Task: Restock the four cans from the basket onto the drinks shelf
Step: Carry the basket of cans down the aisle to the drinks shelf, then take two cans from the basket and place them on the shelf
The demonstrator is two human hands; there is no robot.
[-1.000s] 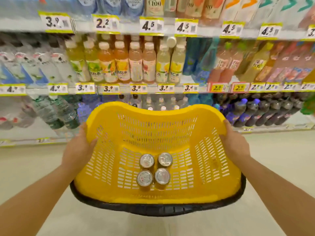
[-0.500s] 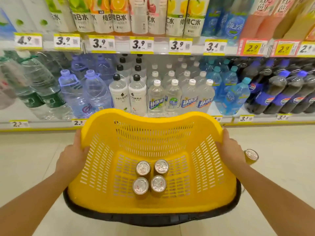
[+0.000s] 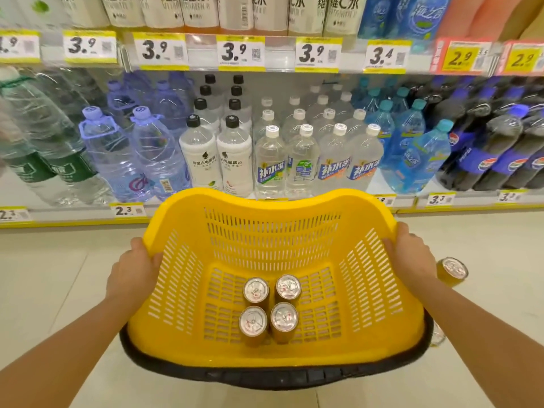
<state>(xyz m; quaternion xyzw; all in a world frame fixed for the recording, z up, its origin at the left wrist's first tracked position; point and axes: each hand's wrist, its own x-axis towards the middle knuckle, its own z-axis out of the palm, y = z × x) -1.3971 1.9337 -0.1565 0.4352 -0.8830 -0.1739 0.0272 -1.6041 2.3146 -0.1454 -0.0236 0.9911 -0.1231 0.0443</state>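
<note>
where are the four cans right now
In the head view the four cans stand upright in a tight two-by-two cluster on the floor of the yellow basket, near its middle, between the left hand and right hand gripping its side rims.

Bottom row's packed: big clear water jugs (image 3: pixel 117 154) on the left, white-label bottles with black caps (image 3: pixel 200 160), white-capped clear ones (image 3: pixel 270 163), blue bottles (image 3: pixel 418 163), dark cola bottles (image 3: pixel 482 160) far right. Yellow price tags (image 3: pixel 240 51) above, pale tiled floor (image 3: pixel 59 275) below.

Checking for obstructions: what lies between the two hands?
In the head view, the yellow basket, holding four upright cans, spans from left hand to right hand.
</note>
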